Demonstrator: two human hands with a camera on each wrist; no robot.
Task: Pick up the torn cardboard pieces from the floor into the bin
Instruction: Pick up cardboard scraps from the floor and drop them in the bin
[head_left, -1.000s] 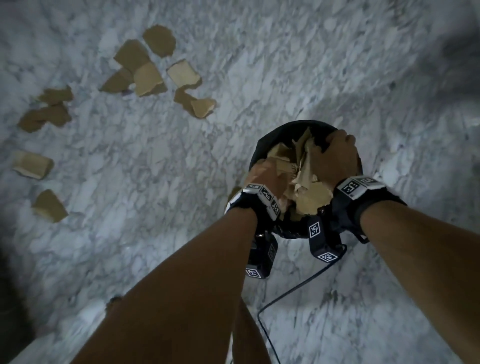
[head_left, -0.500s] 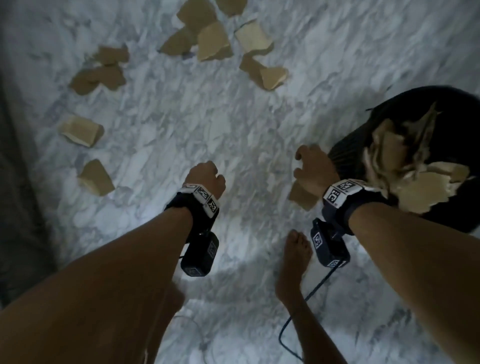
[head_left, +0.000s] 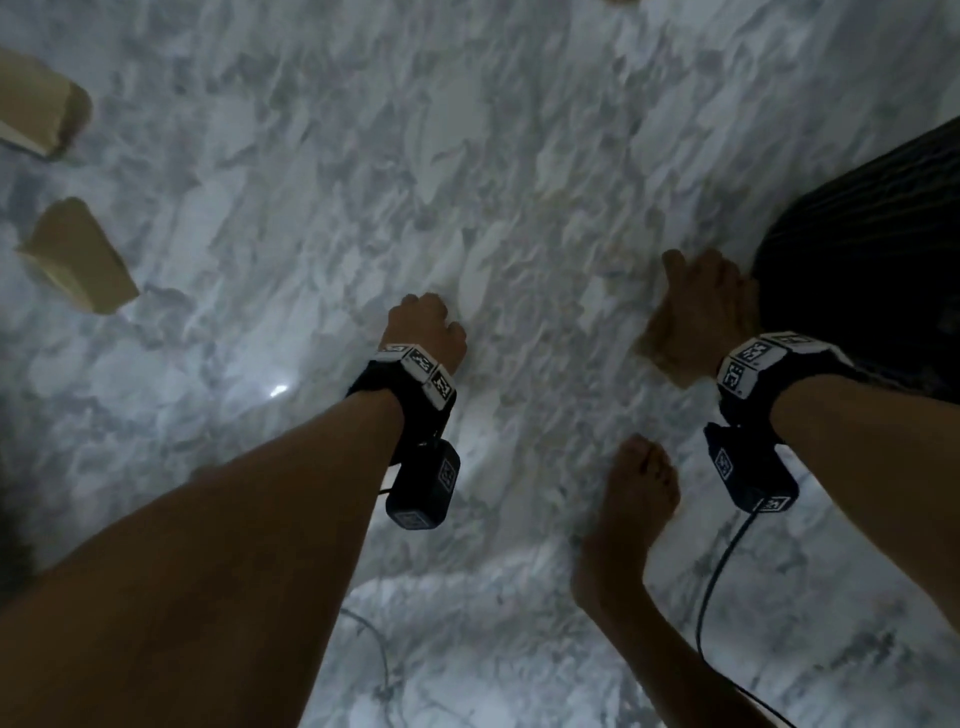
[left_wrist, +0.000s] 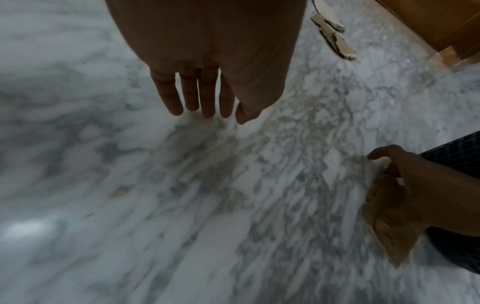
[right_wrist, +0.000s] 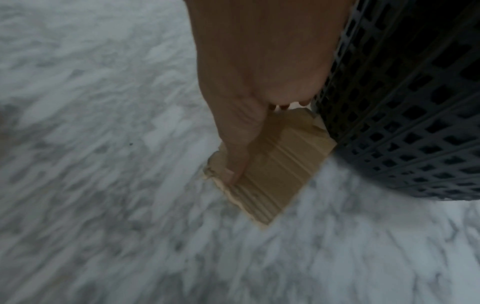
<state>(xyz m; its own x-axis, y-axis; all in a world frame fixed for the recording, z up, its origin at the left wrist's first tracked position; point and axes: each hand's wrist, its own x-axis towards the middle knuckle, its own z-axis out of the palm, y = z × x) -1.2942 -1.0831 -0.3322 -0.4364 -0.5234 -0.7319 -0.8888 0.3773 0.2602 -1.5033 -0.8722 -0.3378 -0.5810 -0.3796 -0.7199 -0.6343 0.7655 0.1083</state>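
A torn cardboard piece (right_wrist: 280, 164) lies on the marble floor against the foot of the black mesh bin (right_wrist: 402, 102). My right hand (right_wrist: 254, 82) is down on it, thumb pressed on its near torn edge and fingers curled at the far edge by the bin. In the head view the right hand (head_left: 701, 306) covers most of the piece (head_left: 657, 358), left of the bin (head_left: 857, 260). The left wrist view shows that hand (left_wrist: 415, 185) curled round the piece (left_wrist: 389, 242). My left hand (head_left: 428, 327) hangs over bare floor, its fingers (left_wrist: 200, 96) straight and empty.
Two more cardboard pieces (head_left: 36, 104) (head_left: 78, 254) lie on the floor at the far left. Pale torn scraps (left_wrist: 332, 35) lie beside a brown object (left_wrist: 441, 24). My bare foot (head_left: 639, 493) stands just behind the right hand, and a black cable (head_left: 722, 571) trails from the wrist.
Both hands left the cardboard-filled bin and dropped toward the floor. The right hand came down onto the piece beside the bin; the left hand lowered over bare floor.
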